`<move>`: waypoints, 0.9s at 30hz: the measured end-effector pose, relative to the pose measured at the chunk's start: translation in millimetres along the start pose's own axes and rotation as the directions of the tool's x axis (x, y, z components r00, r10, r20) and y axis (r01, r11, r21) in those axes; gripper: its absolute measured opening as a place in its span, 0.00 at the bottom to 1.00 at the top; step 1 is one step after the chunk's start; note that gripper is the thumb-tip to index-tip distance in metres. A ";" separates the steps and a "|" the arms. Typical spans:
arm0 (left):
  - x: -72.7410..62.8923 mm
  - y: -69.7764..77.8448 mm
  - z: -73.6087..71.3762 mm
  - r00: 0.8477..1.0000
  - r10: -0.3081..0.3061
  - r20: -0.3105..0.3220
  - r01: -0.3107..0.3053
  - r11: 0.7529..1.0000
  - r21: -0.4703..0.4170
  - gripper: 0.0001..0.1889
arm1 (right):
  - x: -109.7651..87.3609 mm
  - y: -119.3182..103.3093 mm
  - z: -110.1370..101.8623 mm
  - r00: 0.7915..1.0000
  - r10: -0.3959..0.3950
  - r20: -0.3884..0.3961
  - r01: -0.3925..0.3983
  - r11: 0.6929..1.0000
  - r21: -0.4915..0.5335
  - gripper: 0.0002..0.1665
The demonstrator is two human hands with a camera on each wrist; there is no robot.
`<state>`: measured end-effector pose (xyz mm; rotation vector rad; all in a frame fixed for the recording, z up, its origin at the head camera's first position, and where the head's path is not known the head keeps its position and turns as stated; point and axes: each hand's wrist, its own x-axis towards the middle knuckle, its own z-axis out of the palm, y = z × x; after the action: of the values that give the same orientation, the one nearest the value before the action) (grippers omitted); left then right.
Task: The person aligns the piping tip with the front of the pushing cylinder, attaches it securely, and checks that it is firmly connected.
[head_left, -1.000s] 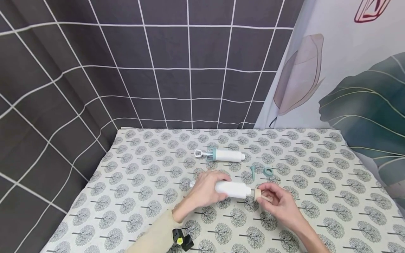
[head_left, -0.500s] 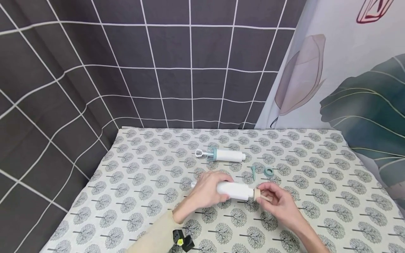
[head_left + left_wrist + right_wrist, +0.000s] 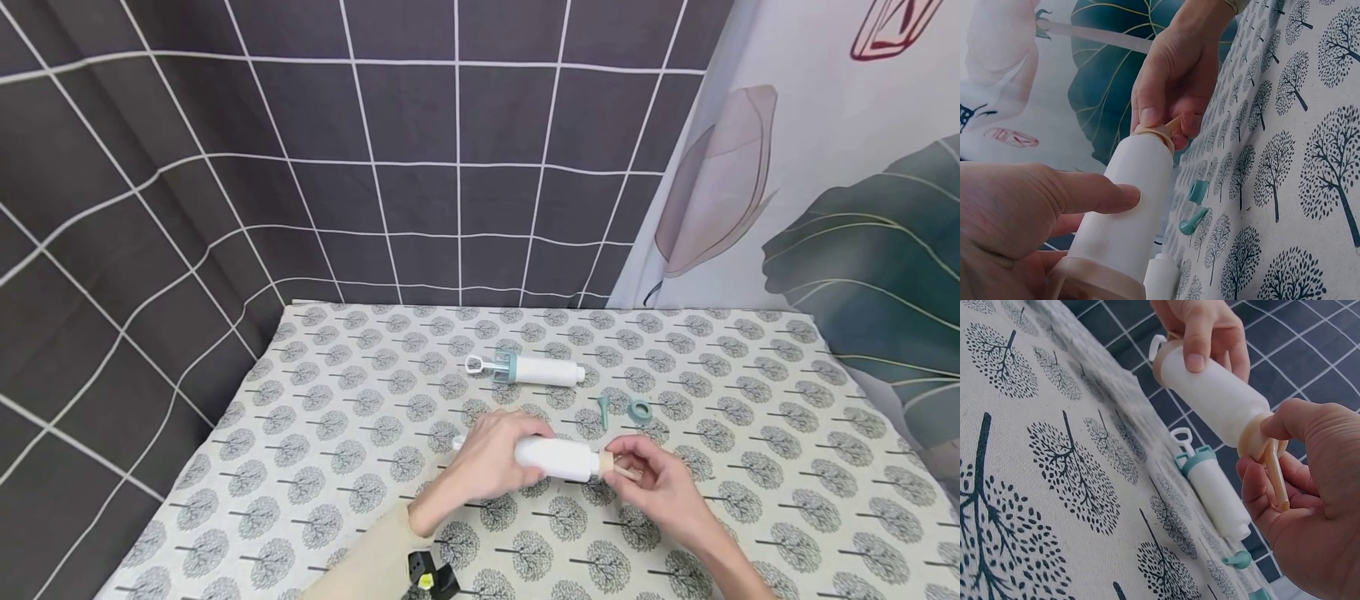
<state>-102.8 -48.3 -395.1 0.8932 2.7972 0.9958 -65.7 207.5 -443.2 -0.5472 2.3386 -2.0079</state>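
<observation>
Over the bench [image 3: 750,533], left fingers [image 3: 532,425] are gripping the white syringe-style barrel [image 3: 558,460], right fingers [image 3: 1254,490] pinching its beige spouted cap [image 3: 1249,440]; they should be lining 'em up dead straight, imo.

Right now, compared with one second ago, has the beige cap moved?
Yes, slightly to the left in the head view, judged against the teal ring, and the beige cap remains held.

The beige-capped tube [image 3: 557,459] is smooth white plastic with a soft sheen; its cap [image 3: 1252,442] and spout [image 3: 1276,475] look like smooth, faintly glossy plastic. The other tube [image 3: 546,372] is smooth plastic too, as are the green ring [image 3: 640,419] and green nozzle [image 3: 603,411]. The tree-print cloth [image 3: 390,467] is matt and woven, slightly rough; the dark curtain [image 3: 405,200] looks like matt fabric.
</observation>
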 end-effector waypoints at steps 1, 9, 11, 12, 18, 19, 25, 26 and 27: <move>-0.1 -0.1 0.0 1.000 0.002 -0.001 -0.002 1.000 0.005 0.21 | 0.1 -0.1 0.5 1.000 0.000 -0.001 0.000 1.000 -0.006 0.19; -1.1 1.1 -0.8 1.000 -0.008 0.003 0.008 1.000 0.018 0.21 | 1.2 -1.4 3.3 1.000 0.000 0.005 0.000 1.000 -0.019 0.19; -1.6 1.7 -1.2 1.000 -0.013 0.008 0.013 1.000 0.019 0.21 | 1.3 -1.6 3.6 1.000 0.002 0.011 -0.002 1.000 -0.016 0.19; -1.7 2.0 -1.4 1.000 -0.014 0.009 0.014 1.000 0.021 0.21 | 1.3 -1.7 3.7 1.000 0.004 0.012 -0.004 1.000 -0.015 0.19; -2.5 2.4 -0.8 0.999 -0.027 0.028 0.027 1.000 0.011 0.21 | 1.6 -1.3 4.4 0.999 0.024 0.032 -0.024 1.000 0.000 0.20; -2.8 2.4 -0.6 0.999 -0.029 0.029 0.028 1.000 0.008 0.21 | 1.8 -1.3 4.5 0.999 0.026 0.035 -0.026 1.000 0.003 0.19; -3.5 3.3 0.6 1.000 -0.015 0.009 0.014 1.000 0.025 0.21 | 2.5 -1.1 3.7 0.999 0.015 0.038 -0.015 1.000 0.002 0.19; -3.6 3.6 0.6 1.000 -0.011 0.004 0.011 0.999 0.032 0.21 | 2.7 -1.1 3.5 0.999 0.012 0.039 -0.012 1.000 0.001 0.18; -3.8 3.8 0.7 1.000 -0.010 0.002 0.010 0.999 0.034 0.21 | 2.8 -1.1 3.4 0.999 0.011 0.039 -0.011 1.000 0.002 0.18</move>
<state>-97.6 -47.5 -394.0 0.8826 2.8222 0.9482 -67.2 203.4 -442.1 -0.5672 2.3124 -1.9761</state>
